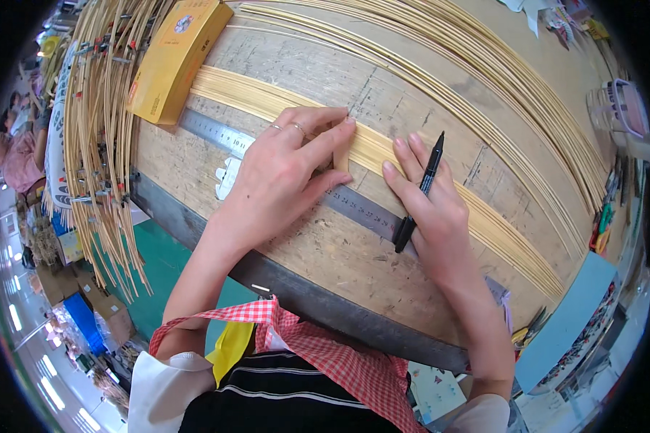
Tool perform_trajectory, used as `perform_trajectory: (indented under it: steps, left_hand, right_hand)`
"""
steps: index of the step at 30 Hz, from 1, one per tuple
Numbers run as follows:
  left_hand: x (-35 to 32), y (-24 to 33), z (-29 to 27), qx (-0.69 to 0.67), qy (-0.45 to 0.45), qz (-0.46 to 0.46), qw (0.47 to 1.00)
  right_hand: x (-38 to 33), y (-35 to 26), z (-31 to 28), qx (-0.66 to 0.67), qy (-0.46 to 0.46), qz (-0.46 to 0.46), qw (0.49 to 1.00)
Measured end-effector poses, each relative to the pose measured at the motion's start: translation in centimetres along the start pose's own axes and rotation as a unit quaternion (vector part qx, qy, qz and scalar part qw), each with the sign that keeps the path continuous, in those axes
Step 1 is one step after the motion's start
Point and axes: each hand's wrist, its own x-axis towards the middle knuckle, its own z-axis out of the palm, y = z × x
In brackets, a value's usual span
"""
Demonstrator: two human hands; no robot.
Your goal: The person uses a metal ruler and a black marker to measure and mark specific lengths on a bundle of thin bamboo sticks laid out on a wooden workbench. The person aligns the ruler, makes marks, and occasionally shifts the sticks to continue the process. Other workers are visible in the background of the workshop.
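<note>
A flat row of thin bamboo strips [249, 95] lies side by side across the wooden workbench [296, 245]. My left hand [271, 169], with rings on it, pinches a small flat wooden piece [341, 157] between thumb and fingers, standing against the strips. Between thumb and palm my right hand [437, 216] holds a black marker pen [430, 173], its tip pointing up and away. The fingers of that hand rest on the strips. A steel ruler [361, 209] runs along the strips' near side, partly hidden under my left hand. Beside my left wrist is a white cut-out piece [227, 177].
A yellow box [173, 65] stands on the strips' left end. Clipped bundles of bamboo sticks [97, 130] overhang the bench's left side. More long strips [477, 65] curve along the far side. At right are a plastic basket [628, 108] and a light-blue board [567, 325].
</note>
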Motion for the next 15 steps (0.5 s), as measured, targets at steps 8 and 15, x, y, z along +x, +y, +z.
perform_trajectory:
  steps: [8,15]
  left_hand:
    - [0.2,0.5,-0.1,-0.154,0.069,-0.124,0.978]
    - [2.0,0.5,0.6,-0.162,0.053,-0.089,0.981]
  right_hand:
    - [0.0,0.1,0.0,-0.015,-0.003,-0.009,1.000]
    - [0.1,0.0,-0.1,-0.013,-0.004,-0.009,1.000]
